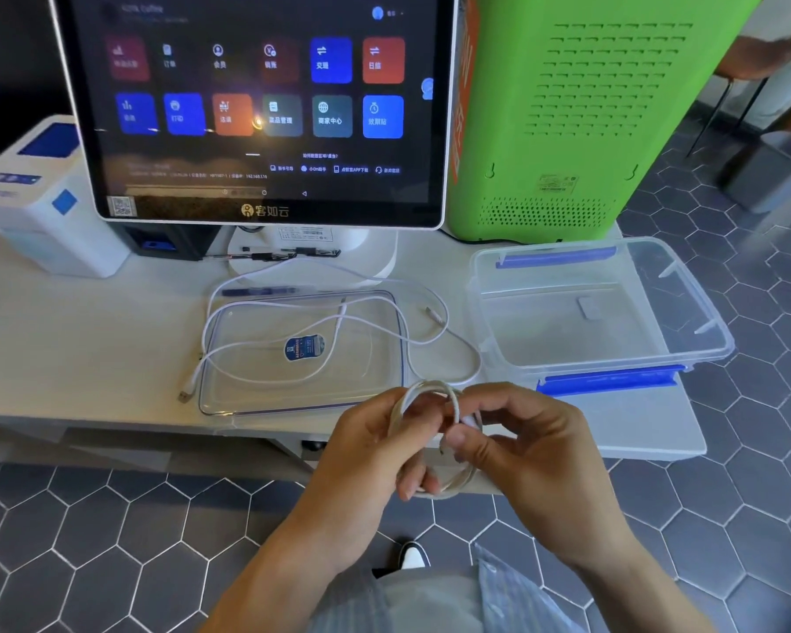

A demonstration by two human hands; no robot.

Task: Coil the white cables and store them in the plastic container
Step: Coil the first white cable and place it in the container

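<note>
White coiled cable (434, 438) sits gripped in both hands — left hand (375, 454) curled round the loops, right hand (517, 443) pinching its end — tucking comes next, then the plastic container (686, 312) just beyond the right hand.

We note a pale wood-grain table (88, 340); on it rest a white receipt printer (42, 212), a white-framed touchscreen terminal (266, 107), a green vented cabinet (581, 121), a clear flat plastic lid (256, 386) under a loose white cable (448, 354), and a clear blue-latched plastic container (686, 312).
</note>
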